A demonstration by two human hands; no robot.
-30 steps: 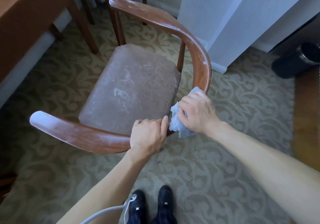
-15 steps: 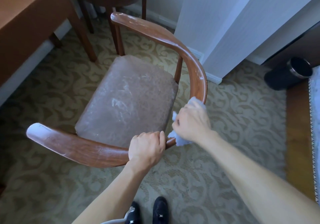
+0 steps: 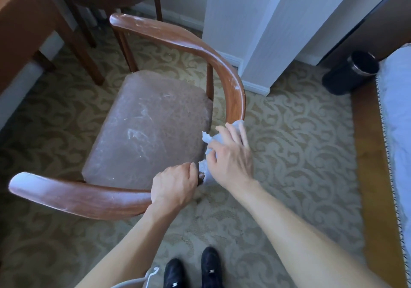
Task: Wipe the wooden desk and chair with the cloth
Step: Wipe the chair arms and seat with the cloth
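Right hand has opened, fingers now straight, pressing cloth; left hand grips chair.

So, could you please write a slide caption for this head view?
Left hand grips the wooden chair rail while right hand presses the cloth on it.

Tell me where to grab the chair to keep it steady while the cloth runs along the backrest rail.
Grip the curved top rail of the chair from above, fingers wrapped over it, as the left hand does just beside the cloth under the right hand. The rail is a narrow, rounded band standing clear of the seat, so a hand can probably close around it.
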